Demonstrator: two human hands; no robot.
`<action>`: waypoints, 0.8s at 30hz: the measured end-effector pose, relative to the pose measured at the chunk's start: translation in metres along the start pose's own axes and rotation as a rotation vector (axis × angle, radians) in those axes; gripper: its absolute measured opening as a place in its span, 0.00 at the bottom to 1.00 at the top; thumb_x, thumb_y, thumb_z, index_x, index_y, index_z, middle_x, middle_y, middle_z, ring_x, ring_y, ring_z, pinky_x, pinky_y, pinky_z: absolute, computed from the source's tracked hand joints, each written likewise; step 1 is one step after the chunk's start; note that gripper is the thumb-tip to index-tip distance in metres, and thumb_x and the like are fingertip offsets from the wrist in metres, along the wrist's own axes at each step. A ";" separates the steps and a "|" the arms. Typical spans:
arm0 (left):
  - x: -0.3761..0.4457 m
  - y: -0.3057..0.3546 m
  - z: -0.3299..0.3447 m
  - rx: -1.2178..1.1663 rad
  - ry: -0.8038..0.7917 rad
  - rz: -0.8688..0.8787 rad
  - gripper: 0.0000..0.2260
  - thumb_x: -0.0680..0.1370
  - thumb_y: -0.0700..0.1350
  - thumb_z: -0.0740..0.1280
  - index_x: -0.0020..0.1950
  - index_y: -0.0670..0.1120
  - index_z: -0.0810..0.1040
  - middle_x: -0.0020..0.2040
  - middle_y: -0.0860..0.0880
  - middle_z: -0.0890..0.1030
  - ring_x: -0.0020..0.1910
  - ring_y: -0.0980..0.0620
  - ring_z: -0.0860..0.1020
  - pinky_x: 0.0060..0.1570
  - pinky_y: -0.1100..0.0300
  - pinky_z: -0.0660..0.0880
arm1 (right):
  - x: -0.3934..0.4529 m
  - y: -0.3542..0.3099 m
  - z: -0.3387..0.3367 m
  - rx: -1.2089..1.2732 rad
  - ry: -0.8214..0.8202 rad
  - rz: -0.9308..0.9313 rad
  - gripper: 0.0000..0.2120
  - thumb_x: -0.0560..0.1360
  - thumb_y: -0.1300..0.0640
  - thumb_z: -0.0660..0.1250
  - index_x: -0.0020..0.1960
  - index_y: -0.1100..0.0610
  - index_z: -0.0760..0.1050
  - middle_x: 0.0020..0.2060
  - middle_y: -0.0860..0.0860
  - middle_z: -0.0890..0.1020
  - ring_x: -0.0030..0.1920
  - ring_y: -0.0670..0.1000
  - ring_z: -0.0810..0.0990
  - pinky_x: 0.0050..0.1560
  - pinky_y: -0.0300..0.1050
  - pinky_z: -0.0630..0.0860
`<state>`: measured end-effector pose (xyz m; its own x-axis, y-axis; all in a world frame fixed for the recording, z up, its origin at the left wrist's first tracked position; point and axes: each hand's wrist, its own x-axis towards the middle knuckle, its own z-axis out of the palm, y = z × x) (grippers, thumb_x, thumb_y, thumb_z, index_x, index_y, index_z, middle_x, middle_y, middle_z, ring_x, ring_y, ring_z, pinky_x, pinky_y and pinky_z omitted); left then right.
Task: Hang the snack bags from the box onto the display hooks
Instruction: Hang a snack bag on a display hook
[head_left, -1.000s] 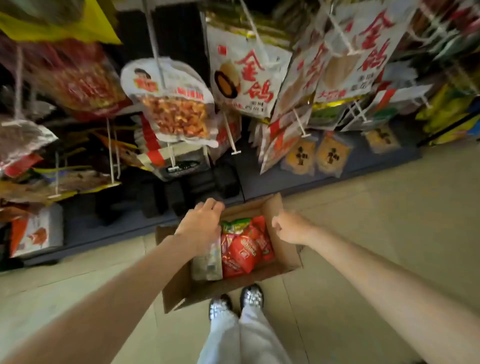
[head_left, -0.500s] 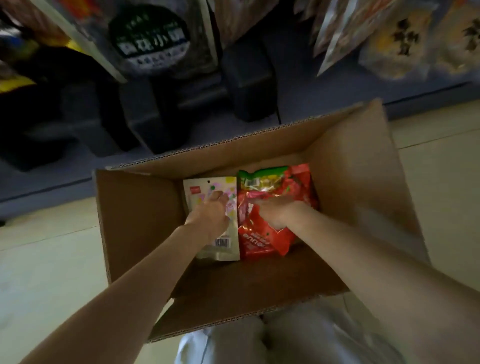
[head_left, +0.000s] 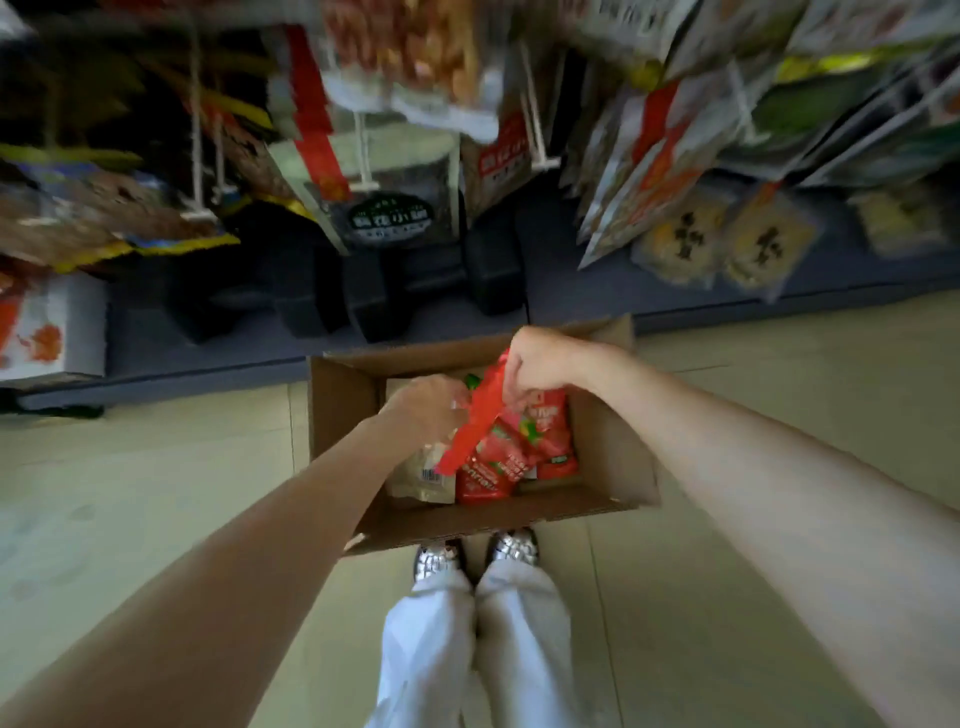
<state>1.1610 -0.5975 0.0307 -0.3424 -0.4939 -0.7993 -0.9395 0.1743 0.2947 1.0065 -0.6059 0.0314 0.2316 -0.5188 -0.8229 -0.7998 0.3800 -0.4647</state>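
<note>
Red bag (head_left: 475, 426) above box rim (head_left: 332, 415)

Premises I am viewing: a retail shop, snack aisle. Evidence: packaged snack bags (head_left: 400, 62) hang in dense overlapping rows from white display hooks (head_left: 535, 140), most printed with product labels; one dark pack carries a round green label (head_left: 390, 221). 2 yellow packs (head_left: 722, 244) with bold black characters hang low on the right. Beneath the stock runs a dark grey base shelf (head_left: 597, 291), meeting a pale tiled floor (head_left: 156, 467). An open cardboard box (head_left: 343, 410) of packaged goods stands on that floor before the display.
</note>
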 end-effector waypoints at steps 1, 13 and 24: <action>-0.027 0.015 -0.033 -0.034 -0.001 -0.014 0.12 0.79 0.44 0.60 0.60 0.44 0.77 0.57 0.44 0.80 0.55 0.46 0.80 0.49 0.57 0.76 | -0.035 -0.021 -0.026 0.084 -0.015 -0.027 0.09 0.69 0.70 0.69 0.49 0.73 0.80 0.42 0.62 0.84 0.41 0.55 0.84 0.49 0.46 0.80; -0.386 0.153 -0.408 0.238 0.611 0.278 0.10 0.79 0.40 0.59 0.46 0.36 0.78 0.41 0.40 0.81 0.35 0.51 0.82 0.32 0.62 0.73 | -0.446 -0.280 -0.295 -0.005 0.366 -0.425 0.11 0.77 0.68 0.61 0.56 0.73 0.75 0.41 0.58 0.81 0.28 0.44 0.82 0.33 0.34 0.79; -0.522 0.140 -0.471 0.422 0.999 0.258 0.11 0.80 0.41 0.58 0.57 0.39 0.76 0.52 0.41 0.81 0.54 0.43 0.79 0.47 0.59 0.71 | -0.539 -0.391 -0.296 -0.279 0.631 -0.400 0.13 0.77 0.66 0.61 0.61 0.66 0.72 0.56 0.64 0.78 0.27 0.48 0.82 0.27 0.37 0.78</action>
<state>1.2105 -0.7170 0.7359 -0.5472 -0.8313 0.0974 -0.8326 0.5525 0.0381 1.0306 -0.7019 0.7532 0.2399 -0.9428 -0.2316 -0.8509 -0.0894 -0.5176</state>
